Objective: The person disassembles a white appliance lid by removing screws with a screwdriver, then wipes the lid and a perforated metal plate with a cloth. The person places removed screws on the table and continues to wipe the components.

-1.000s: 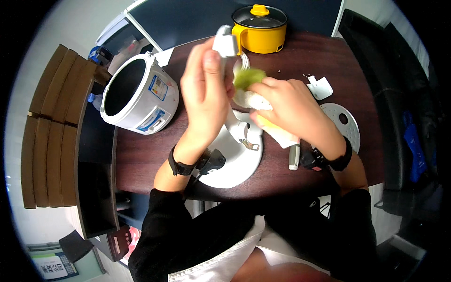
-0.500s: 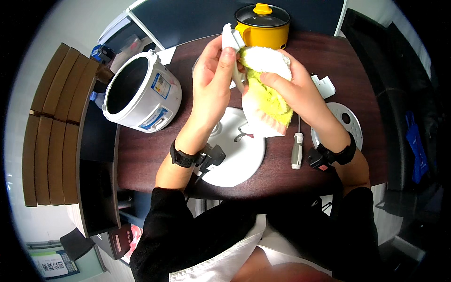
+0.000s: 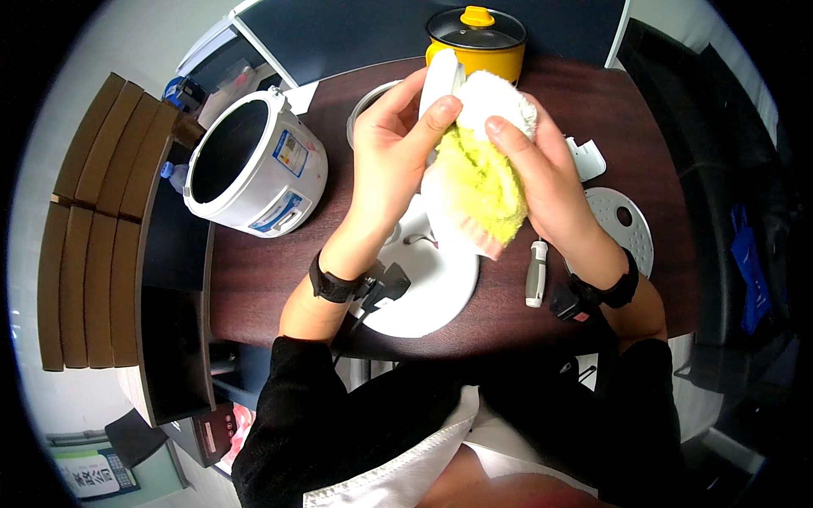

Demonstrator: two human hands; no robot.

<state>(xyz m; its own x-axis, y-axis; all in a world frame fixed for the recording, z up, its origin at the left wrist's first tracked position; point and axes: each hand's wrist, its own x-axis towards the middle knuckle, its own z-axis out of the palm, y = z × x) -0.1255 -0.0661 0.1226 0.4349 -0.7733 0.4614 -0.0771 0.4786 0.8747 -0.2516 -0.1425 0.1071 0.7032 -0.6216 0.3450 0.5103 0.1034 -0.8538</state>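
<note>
My left hand [image 3: 383, 152] is closed on a white curved plastic part [image 3: 442, 80], its thumb lying along the near side. Against that part, my right hand [image 3: 559, 182] presses a fluffy yellow-green and white cloth [image 3: 481, 182], gripped between thumb and fingers. The cloth's lower end hangs over a round white lid [image 3: 428, 296] lying on the table. The fingers behind the cloth are hidden. Below my right hand lies a screwdriver [image 3: 535, 275] with a grey and white handle, its shaft mostly covered.
A white rice cooker body [image 3: 301, 190] stands open at the left. A yellow pot [image 3: 500, 63] with a glass lid is at the back. To the right lie a perforated white disc [image 3: 642, 227] and a small white plastic piece [image 3: 589, 158]. Behind my left hand shows a round rim [image 3: 354, 118].
The white part has moved right and its angle has changed. My left thumb now sits closer to the cloth. My right hand and the cloth have shifted, and the cloth's lower end has swung.
</note>
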